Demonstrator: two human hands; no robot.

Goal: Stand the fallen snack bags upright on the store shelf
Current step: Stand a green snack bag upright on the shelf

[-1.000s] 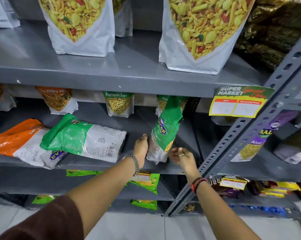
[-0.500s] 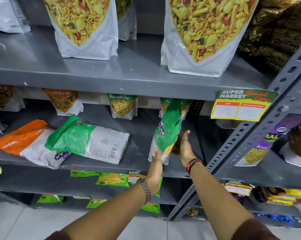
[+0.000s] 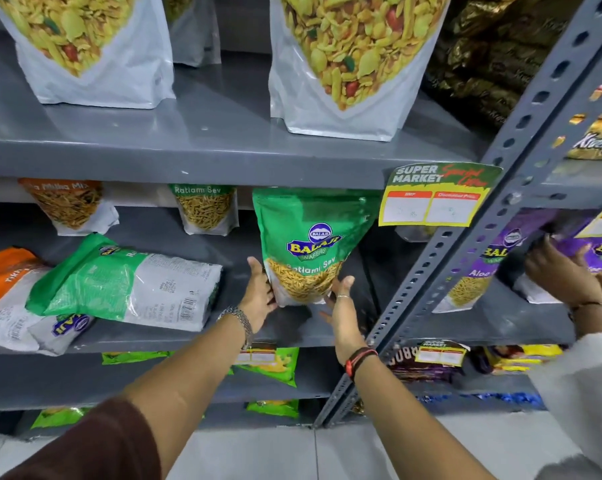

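Note:
A green Ratlami Sev bag [image 3: 310, 244] stands upright and faces front on the middle grey shelf [image 3: 161, 337]. My left hand [image 3: 258, 292] presses its lower left edge and my right hand [image 3: 341, 306] its lower right edge, so the bag is held between them. To the left, a green and white bag [image 3: 126, 289] lies flat on the same shelf. It partly rests on an orange and white bag [image 3: 8, 296], which also lies flat.
Small upright bags [image 3: 206, 209] line the shelf's back. Large mixed-snack bags [image 3: 344, 64] stand on the shelf above. A price tag [image 3: 438, 195] hangs from that shelf's edge. Right of the slotted steel post [image 3: 465, 251], another person's hand [image 3: 562, 275] handles purple bags.
The green bag turned from edge-on to front-facing and now stands straight. My hands shifted to either side of its base. The view moved closer.

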